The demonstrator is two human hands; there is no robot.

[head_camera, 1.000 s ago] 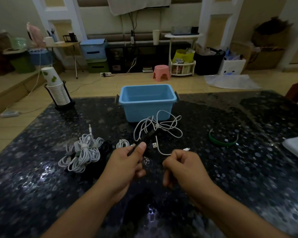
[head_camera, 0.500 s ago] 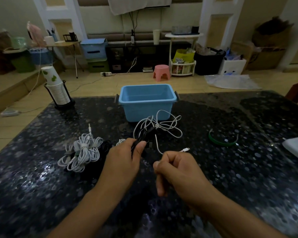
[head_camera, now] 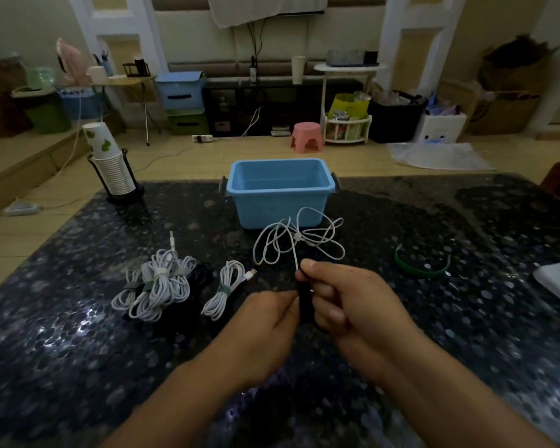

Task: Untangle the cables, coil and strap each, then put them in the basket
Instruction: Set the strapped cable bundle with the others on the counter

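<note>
A stack of paper cups (head_camera: 112,169) stands in a black holder at the far left corner of the dark speckled bench (head_camera: 78,334). On the floor behind are a pink stool (head_camera: 307,137), a white power strip (head_camera: 202,138) and a clear plastic sheet (head_camera: 440,155).

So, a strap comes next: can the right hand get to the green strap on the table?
Probably, but not yet: the green strap lies unobstructed right of the right hand, which now grips a black cable.
</note>
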